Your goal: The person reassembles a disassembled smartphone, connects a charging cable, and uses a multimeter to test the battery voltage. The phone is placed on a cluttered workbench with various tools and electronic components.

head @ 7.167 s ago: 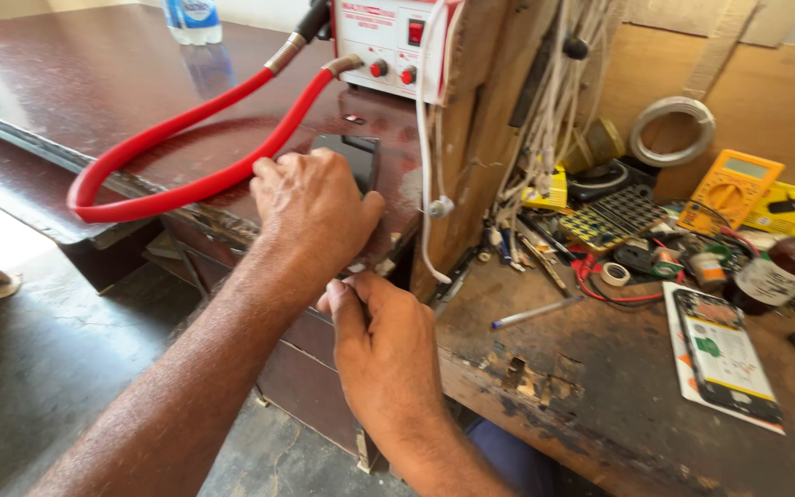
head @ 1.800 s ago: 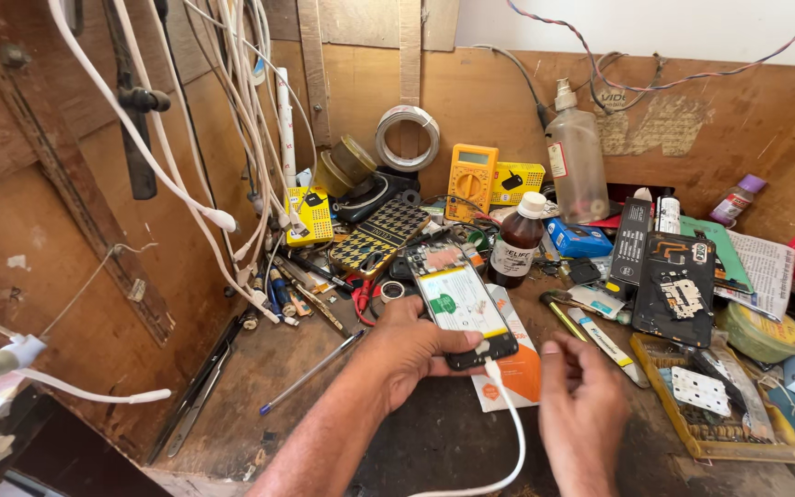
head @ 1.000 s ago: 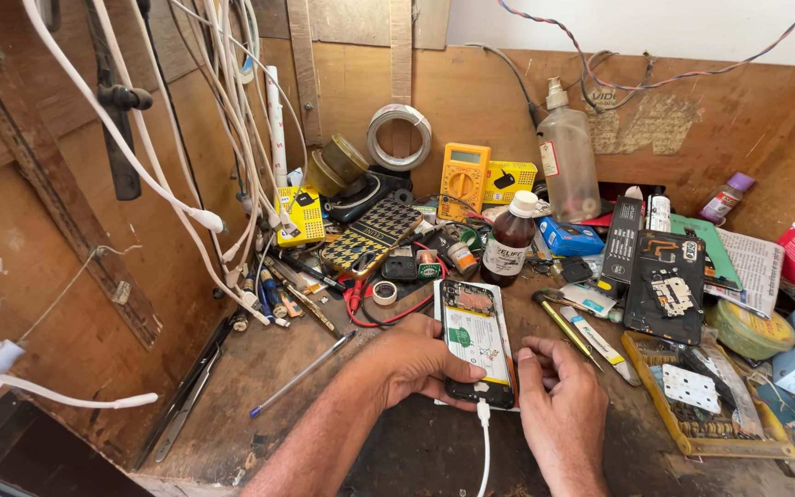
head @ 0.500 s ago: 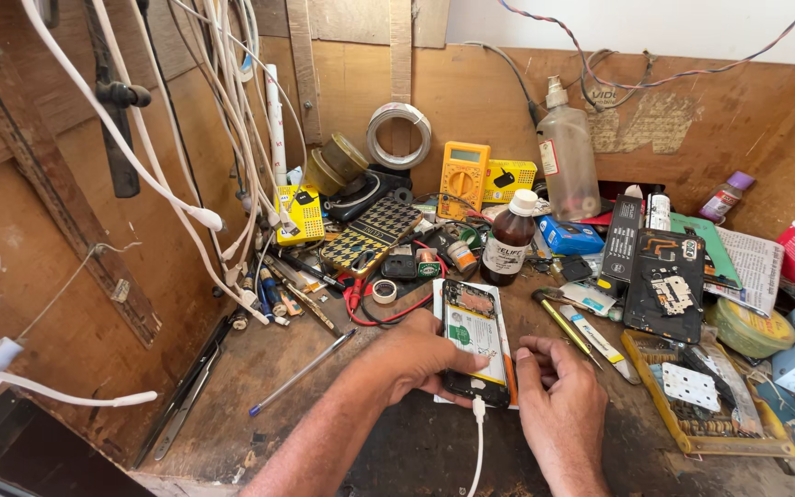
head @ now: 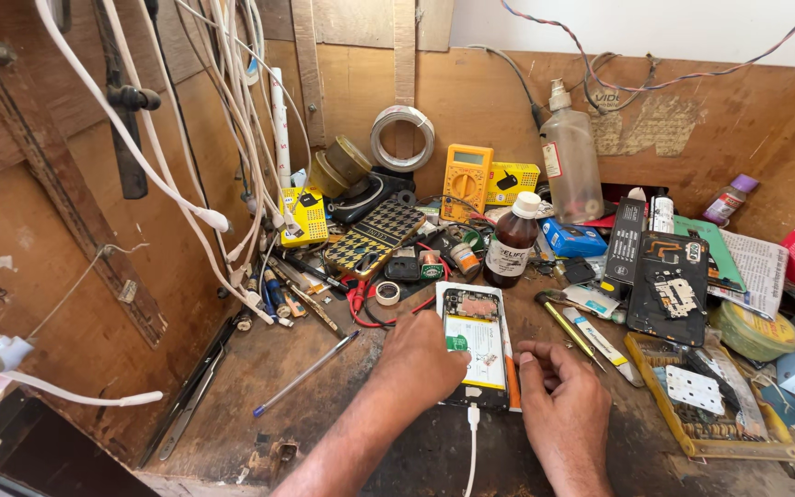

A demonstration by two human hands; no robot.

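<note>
Here left hand on opened phone, brown bottle upright behind

Bare desk left of hands was free; brown bottle, tape roll, screwdriver crowded ahead and right.

Wood bench w/ opened phone, maybe pen

I see an opened phone with a white battery and a green sticker, fed by a white cable. Behind it: a brown bottle with white cap, a yellow meter, a black-and-gold checked case.
</note>
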